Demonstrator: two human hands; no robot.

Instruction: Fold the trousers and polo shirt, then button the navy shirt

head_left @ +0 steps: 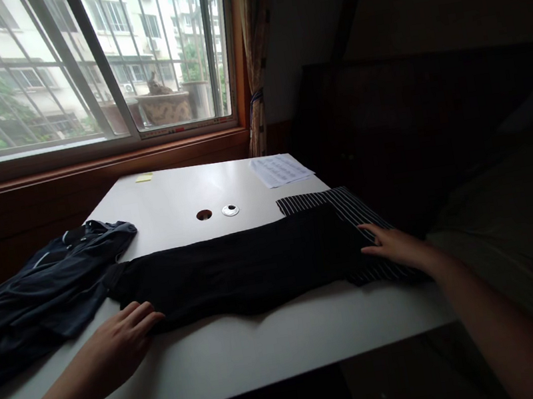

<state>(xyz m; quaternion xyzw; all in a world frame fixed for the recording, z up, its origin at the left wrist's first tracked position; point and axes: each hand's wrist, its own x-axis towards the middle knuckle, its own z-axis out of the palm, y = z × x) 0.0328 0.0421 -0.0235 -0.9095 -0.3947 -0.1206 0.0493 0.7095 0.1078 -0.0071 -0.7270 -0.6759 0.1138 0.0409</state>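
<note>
Black trousers (237,268), folded lengthwise into a long strip, lie flat across the white table (279,346). My left hand (128,329) is at their near left corner, its fingers together and curled over the cloth; the thumb is hidden. At the other end, my right hand (392,243) rests with fingers apart, touching the dark cloth. A black-and-white striped garment (356,205) lies under the right end of the trousers and shows on both sides of it. The trousers' left end reaches a crumpled dark navy garment (52,284).
Printed papers (279,169) lie at the back right of the table and a yellow sticky note (144,177) at the back left. A cable hole (204,215) sits beside its round cover (230,210). Behind are a barred window (162,54) and a tied curtain (257,59).
</note>
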